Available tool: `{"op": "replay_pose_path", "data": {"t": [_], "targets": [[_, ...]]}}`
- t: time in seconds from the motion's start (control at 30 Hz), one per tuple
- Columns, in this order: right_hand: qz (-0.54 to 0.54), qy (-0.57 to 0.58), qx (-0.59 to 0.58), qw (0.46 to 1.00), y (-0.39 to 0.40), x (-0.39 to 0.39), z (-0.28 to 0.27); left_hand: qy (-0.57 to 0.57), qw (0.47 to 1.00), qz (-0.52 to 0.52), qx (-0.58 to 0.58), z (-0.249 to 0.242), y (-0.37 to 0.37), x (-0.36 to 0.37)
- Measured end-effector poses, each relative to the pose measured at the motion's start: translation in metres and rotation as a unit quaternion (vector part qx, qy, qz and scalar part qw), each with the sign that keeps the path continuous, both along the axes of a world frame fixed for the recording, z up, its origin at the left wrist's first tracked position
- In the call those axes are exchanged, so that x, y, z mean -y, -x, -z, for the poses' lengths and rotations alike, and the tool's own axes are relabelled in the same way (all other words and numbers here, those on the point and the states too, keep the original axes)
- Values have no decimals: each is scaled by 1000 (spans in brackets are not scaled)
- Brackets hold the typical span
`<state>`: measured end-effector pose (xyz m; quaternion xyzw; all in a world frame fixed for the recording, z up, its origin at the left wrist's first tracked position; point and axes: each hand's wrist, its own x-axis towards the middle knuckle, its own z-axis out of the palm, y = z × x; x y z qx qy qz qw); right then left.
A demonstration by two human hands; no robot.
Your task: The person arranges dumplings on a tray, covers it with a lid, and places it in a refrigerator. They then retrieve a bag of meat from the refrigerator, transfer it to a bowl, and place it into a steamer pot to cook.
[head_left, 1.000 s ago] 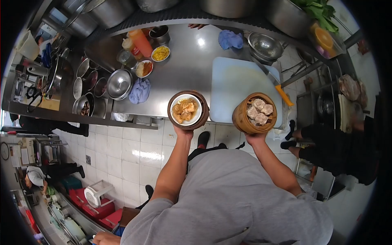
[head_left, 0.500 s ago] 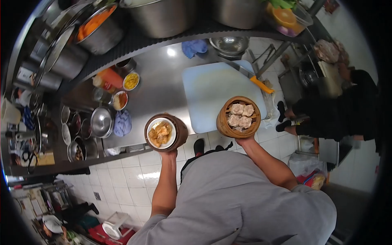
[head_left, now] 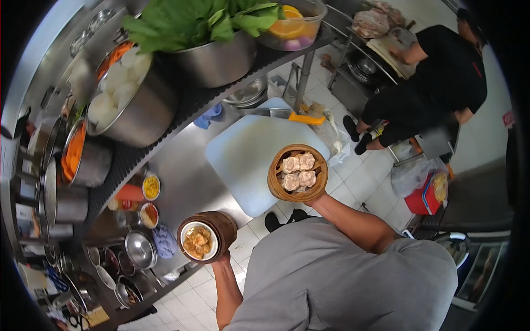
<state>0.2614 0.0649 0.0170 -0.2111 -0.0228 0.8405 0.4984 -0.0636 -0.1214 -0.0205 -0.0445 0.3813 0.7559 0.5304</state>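
Note:
My left hand (head_left: 222, 259) is closed under and around a dark bamboo steamer (head_left: 225, 231), which looks like a stack and tilts a little. Inside its top sits a white bowl (head_left: 184, 243) of golden-brown food pieces. In my right hand (head_left: 317, 199) rests a lighter bamboo steamer (head_left: 275, 185) with several pale pink dumplings (head_left: 298, 171) on its slats. Most fingers of both hands are hidden beneath the steamers. The right steamer is over the near right part of a white cutting board (head_left: 243, 149), the left one over the counter's front edge.
A knife with a yellow handle (head_left: 307, 119) lies at the board's far end. Above the counter runs a shelf with pots of leafy greens (head_left: 204, 27), white peeled vegetables (head_left: 116, 94) and carrots (head_left: 74, 151). A person in black (head_left: 450, 71) stands at the right.
The view has turned and shifted, bringing the shelf pots and the person in black further into sight. Both hands still hold their steamers, which sit slightly further left in view.

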Motion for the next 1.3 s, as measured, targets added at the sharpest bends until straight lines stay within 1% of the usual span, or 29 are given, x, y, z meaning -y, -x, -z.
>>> {"op": "replay_pose_path", "data": {"t": [0.1,0.13,0.27,0.37,0.4,0.43,0.5,0.53,0.6,0.63,0.67,0.77,0.8,0.9,0.93,1.03,1.07,1.1,1.2,1.3], "targets": [[11,-19,-28,999,2,2,0,-3,999,40,3,5,11,-1],[19,-20,-62,998,2,1,-11,-4,998,55,5,7,15,-2],[92,-20,-8,996,2,1,-25,-5,994,112,19,17,36,-18],[126,-18,-8,992,-19,8,-44,-10,988,151,19,17,24,-38],[139,-11,16,990,-29,9,-42,-8,987,162,19,14,17,-46],[150,-11,15,988,-42,10,-38,-7,985,173,20,12,10,-53],[136,-72,-42,987,-65,9,-33,-5,981,191,22,9,-8,-71],[147,-73,-53,985,-77,7,-33,-4,980,198,23,4,-17,-76],[158,-75,-48,983,-94,8,-34,-4,977,211,25,0,-43,-111],[162,-74,-41,983,-107,4,-36,-3,976,216,28,2,-54,-114],[183,-52,-26,981,-121,-1,-23,-4,975,221,30,3,-64,-116],[197,-38,-35,979,-158,-12,-47,-5,972,233,36,6,-99,-123],[198,-21,-55,978,-174,-20,-40,-6,971,235,38,7,-110,-123],[210,-13,-40,977,-214,-32,-49,-11,970,240,33,-6,-166,-159],[189,-17,-65,980,-228,-39,-51,-9,970,241,35,-8,-180,-168],[195,11,-74,978,-266,-61,-48,0,970,239,45,-13,-220,-188],[217,24,-41,975,-278,-68,-50,3,971,236,45,-20,-232,-191],[217,22,-40,975,-289,-74,-49,3,971,236,48,-21,-241,-200],[214,-4,-55,975,-312,-96,-76,2,971,232,56,-27,-269,-227],[212,-7,-32,977,-335,-117,-72,17,973,220,61,-34,-289,-236]]}}
